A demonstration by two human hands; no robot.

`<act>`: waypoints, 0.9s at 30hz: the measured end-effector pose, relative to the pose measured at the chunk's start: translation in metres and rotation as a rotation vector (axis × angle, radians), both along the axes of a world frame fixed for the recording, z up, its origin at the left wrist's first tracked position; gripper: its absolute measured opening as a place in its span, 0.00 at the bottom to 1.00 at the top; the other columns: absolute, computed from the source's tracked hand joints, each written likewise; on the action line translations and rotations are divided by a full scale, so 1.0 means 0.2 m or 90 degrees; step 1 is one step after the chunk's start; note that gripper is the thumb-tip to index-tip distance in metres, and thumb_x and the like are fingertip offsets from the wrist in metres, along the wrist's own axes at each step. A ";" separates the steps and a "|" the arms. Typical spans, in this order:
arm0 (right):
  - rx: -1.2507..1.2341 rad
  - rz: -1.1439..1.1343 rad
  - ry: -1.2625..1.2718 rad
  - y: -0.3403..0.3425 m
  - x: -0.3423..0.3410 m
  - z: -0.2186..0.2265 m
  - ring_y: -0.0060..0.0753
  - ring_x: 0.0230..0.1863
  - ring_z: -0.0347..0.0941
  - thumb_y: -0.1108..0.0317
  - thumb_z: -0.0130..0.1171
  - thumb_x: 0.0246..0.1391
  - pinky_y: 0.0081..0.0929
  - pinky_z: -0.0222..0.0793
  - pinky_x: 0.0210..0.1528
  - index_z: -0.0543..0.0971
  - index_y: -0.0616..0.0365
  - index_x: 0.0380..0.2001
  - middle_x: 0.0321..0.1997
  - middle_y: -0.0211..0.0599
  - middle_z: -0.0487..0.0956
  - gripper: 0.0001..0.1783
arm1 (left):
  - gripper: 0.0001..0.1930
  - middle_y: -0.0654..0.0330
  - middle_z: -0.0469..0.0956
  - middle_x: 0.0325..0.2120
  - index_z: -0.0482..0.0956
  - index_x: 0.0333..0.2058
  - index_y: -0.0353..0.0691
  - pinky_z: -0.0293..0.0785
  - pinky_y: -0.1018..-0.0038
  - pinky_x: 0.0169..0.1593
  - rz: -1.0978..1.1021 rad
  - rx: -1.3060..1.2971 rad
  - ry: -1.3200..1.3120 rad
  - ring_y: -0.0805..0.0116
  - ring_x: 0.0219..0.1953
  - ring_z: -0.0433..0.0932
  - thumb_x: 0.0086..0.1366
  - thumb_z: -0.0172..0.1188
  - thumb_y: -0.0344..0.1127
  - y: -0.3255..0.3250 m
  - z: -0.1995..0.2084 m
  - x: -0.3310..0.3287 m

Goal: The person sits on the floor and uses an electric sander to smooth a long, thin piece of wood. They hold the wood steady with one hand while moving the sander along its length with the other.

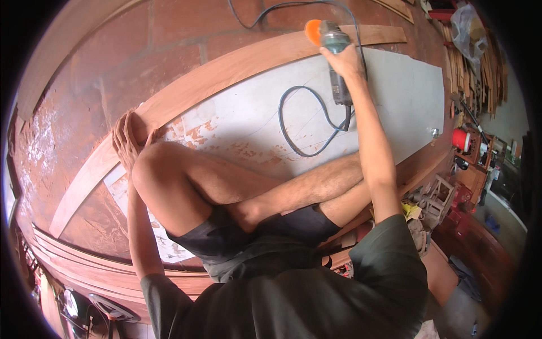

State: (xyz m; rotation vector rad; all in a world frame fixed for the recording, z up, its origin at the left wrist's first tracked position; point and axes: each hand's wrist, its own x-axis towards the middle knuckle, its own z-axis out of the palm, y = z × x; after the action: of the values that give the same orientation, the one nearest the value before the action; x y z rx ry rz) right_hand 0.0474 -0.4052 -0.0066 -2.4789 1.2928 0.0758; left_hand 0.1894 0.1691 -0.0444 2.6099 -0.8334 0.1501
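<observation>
Power tool [339,87], one o'clock: any lettering on its body is too small and blurred to read.
White sheet [403,96], two o'clock: no readable text.
Red-and-white container [461,139], three o'clock: no print can be made out.
Elsewhere round the dial: nothing legible.

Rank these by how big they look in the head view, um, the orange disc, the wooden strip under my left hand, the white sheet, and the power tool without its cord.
By visible area, largest first:
1. white sheet
2. wooden strip
3. power tool, partly covered
4. orange disc
</observation>
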 end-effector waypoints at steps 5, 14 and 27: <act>0.032 0.072 0.005 0.41 0.03 0.08 0.64 0.57 0.79 0.43 0.74 0.45 0.47 0.76 0.60 0.66 0.77 0.61 0.54 0.73 0.79 0.54 | 0.41 0.51 0.68 0.65 0.69 0.68 0.46 0.57 0.52 0.71 0.005 0.013 -0.010 0.48 0.69 0.63 0.60 0.70 0.57 0.01 0.00 0.02; 0.051 -0.027 0.039 0.01 -0.04 0.10 0.61 0.58 0.79 0.42 0.76 0.41 0.43 0.77 0.60 0.70 0.78 0.60 0.57 0.69 0.79 0.55 | 0.40 0.51 0.70 0.63 0.71 0.66 0.46 0.59 0.54 0.71 0.041 -0.031 0.004 0.48 0.67 0.65 0.59 0.72 0.56 0.00 0.01 0.00; 0.004 0.083 0.006 0.53 0.09 0.08 0.64 0.56 0.79 0.44 0.74 0.45 0.48 0.76 0.59 0.71 0.70 0.59 0.54 0.66 0.81 0.49 | 0.41 0.53 0.70 0.64 0.67 0.68 0.46 0.52 0.52 0.74 0.064 0.011 -0.001 0.51 0.69 0.64 0.60 0.70 0.58 -0.02 -0.09 0.02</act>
State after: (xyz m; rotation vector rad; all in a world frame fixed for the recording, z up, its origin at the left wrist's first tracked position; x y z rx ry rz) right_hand 0.0652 -0.3000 0.0084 -2.5579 1.1325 0.1236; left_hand 0.1936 0.1661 -0.0616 2.6686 -0.7065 0.1735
